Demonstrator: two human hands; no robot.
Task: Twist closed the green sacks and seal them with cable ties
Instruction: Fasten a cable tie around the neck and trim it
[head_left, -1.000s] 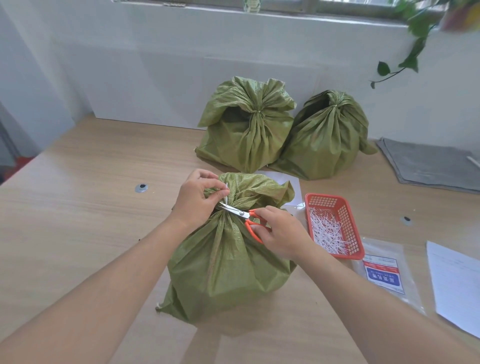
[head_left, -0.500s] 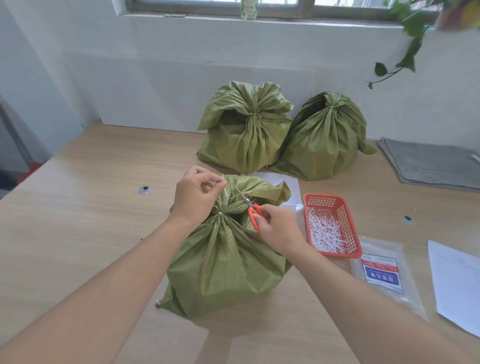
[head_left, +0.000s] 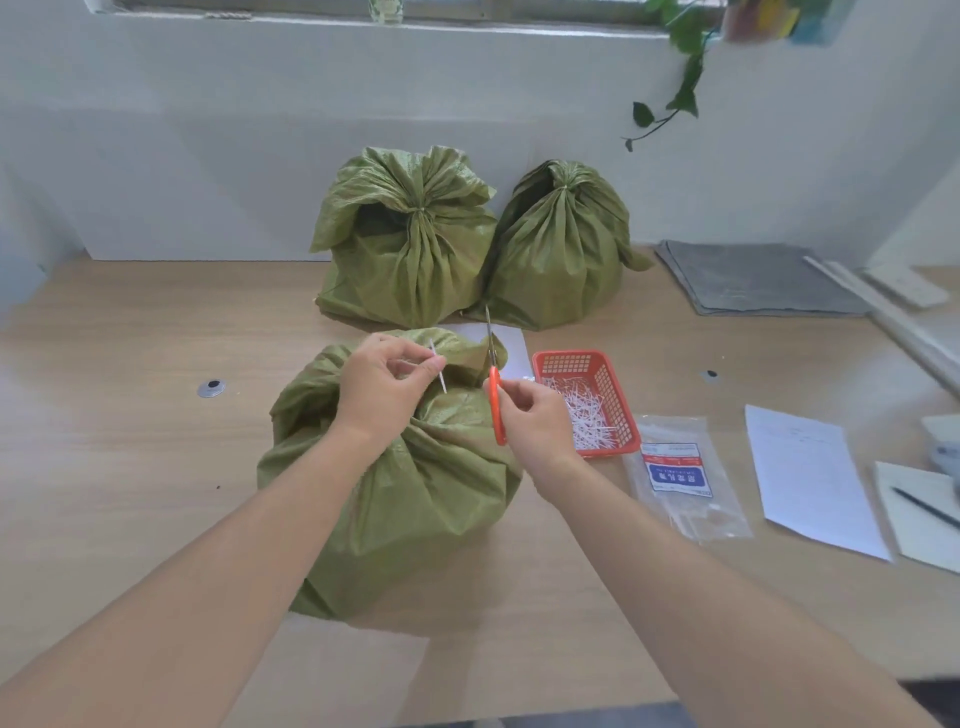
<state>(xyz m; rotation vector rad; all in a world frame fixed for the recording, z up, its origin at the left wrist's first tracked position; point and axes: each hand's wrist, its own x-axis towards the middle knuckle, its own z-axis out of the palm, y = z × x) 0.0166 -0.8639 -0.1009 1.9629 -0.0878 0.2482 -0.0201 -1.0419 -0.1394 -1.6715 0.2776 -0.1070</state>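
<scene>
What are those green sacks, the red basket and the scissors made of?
The crinkled green sacks look like woven plastic fabric: fine weave texture, slight sheen, stiff creases. The small red mesh basket looks like glossy moulded plastic, with an even grid of holes. The orange-handled scissors seem to have smooth plastic handles and thin grey metal blades, probably steel.

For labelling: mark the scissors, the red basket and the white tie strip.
scissors (head_left: 497, 410), head view, on the orange handle.
red basket (head_left: 569, 355), head view, on its far rim.
white tie strip (head_left: 442, 382), head view, on its lower end.
</scene>
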